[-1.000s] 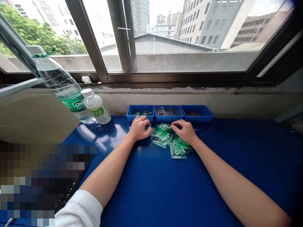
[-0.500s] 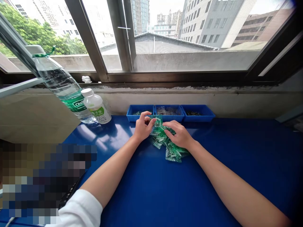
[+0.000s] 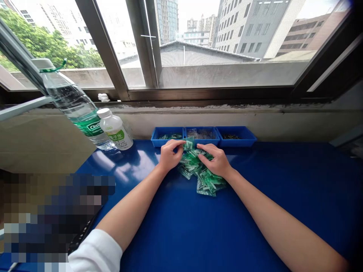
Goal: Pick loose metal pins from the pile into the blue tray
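Note:
My left hand pinches the left edge of a small green plastic bag, raised just above a pile of similar bags. My right hand is at the bag's right side, thumb and index finger apart; it rests over the pile and grips nothing that I can see. The pile of green plastic bags lies on the blue table between both hands, with pale strips showing through the film. Part of the pile is hidden under my right hand.
Behind the hands stand three joined blue bins: the left bin with green pieces, the middle bin with clear bags, the right bin with small dark parts. A large water bottle and a white bottle stand at left.
My left fingers have closed tighter on the small green bag, and the index finger has come down. My right hand has barely moved, its fingers now a little off the bag.

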A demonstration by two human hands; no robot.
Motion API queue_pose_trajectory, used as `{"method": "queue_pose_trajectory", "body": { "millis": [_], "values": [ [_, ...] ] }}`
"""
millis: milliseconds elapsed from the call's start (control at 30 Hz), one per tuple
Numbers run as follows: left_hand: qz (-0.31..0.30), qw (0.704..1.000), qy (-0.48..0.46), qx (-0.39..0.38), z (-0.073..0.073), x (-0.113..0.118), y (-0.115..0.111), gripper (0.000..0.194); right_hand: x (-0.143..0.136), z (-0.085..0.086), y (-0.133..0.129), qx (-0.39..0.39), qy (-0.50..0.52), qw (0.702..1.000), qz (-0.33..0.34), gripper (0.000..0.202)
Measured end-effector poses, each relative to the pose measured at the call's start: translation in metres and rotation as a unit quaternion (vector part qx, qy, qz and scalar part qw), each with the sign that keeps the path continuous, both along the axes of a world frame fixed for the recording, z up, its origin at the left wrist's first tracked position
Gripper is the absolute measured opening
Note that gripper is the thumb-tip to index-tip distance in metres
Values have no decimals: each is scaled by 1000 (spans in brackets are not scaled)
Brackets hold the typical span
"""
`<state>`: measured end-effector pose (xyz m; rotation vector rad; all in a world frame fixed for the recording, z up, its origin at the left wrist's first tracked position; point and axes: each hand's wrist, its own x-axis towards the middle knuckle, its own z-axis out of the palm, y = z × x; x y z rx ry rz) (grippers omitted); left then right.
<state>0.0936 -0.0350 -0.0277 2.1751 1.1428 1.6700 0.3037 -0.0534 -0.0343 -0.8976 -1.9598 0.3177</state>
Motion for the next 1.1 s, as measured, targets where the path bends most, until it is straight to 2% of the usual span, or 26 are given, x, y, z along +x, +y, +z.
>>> {"method": "queue_pose_trajectory", "body": {
  "millis": [167, 367, 633, 900, 1100],
  "values": [
    [152, 987, 28, 49, -2, -9, 9, 30, 9, 0, 6, -49, -10, 993, -110, 22],
    [272, 956, 107, -12, -3, -14, 12, 58, 10, -5, 10, -131, -115, 967, -188, 23],
    [314, 929, 161, -113, -3, -15, 13, 69, 7, -6, 11, -166, -165, 945, -229, 29],
    [304, 930, 157, -136, -4, -15, 15, 70, 9, -8, 11, -129, -161, 955, -211, 26],
    [320, 920, 164, -158, -2, -13, 13, 68, 11, -10, 11, -127, -130, 961, -210, 30]
  ]
}}
